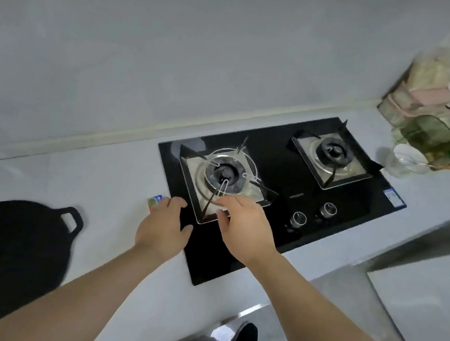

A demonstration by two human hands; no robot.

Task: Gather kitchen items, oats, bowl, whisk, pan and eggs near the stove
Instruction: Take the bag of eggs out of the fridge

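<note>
A black glass two-burner stove (279, 161) is set into the pale counter (97, 178). A flat black pan (2, 246) with a loop handle lies on the counter at the lower left. My left hand (163, 227) hovers at the stove's left front corner, fingers apart, holding nothing; a small colourful packet (154, 201) peeks out just beyond it. My right hand (246, 230) reaches over the front of the left burner (224, 173), fingers spread and empty. Oats, eggs and whisk are not identifiable in view.
Two knobs (313, 215) sit at the stove's front. A white bowl or cup (407, 159) stands right of the stove, before a blurred cluster of containers and bottles (434, 125) in the far right corner. The wall runs behind the counter; the floor lies below right.
</note>
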